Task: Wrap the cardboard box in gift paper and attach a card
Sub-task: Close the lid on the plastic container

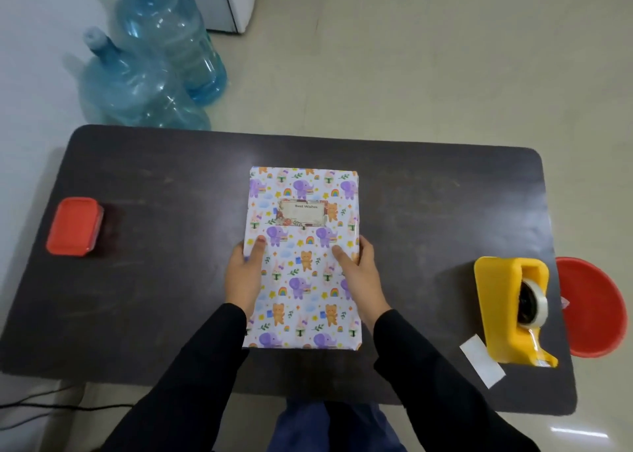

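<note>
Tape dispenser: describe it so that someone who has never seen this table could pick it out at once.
Start at the dark table. Go to its right end, past the wrapped box. The tape dispenser is the only yellow thing there, holding a clear tape roll; the red tub sits at the far left end.

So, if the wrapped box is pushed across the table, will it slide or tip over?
It would probably slide, not tip: the wrapped box lies flat and low on the table. It looks stiff, as its edges are straight where the left hand and right hand grip its sides.
</note>
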